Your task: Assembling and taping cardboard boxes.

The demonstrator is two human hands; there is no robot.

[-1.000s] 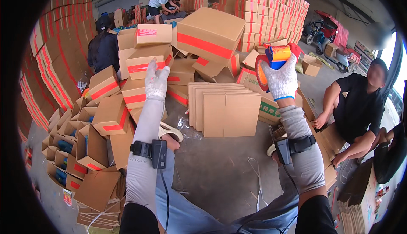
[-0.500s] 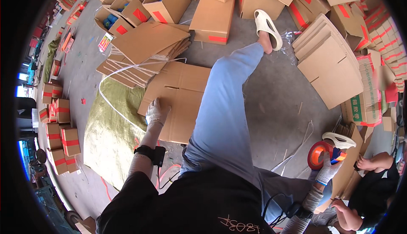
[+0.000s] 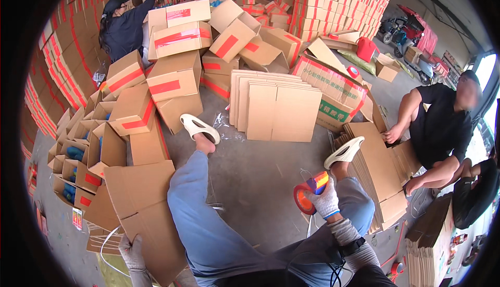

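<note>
My left hand (image 3: pixel 133 253), in a pale glove, grips the edge of a flattened cardboard box (image 3: pixel 140 196). The brown sheet stands tilted beside my left leg, with a crease across its middle. In my gloved right hand (image 3: pixel 327 201) is a tape dispenser (image 3: pixel 317 182) with orange and blue parts. Its roll of red tape (image 3: pixel 303 199) points toward the floor between my legs. Below my left hand, more flattened cardboard (image 3: pixel 101 235) lies in a pile, with a white strap (image 3: pixel 107 253) looping past it.
Flattened boxes (image 3: pixel 284 111) lean on a printed carton (image 3: pixel 329 92) ahead. Made-up boxes (image 3: pixel 172 73) with red tape are heaped at the far left; open ones hold blue items. A seated person (image 3: pixel 440 123) is at the right, beside stacked cardboard (image 3: pixel 372 170). Another person (image 3: pixel 122 29) stands behind the heap.
The view has swung to the right and up. My left hand rested on the flat box before; now the sheet is raised in its grip. The tape dispenser stays in my right hand.
</note>
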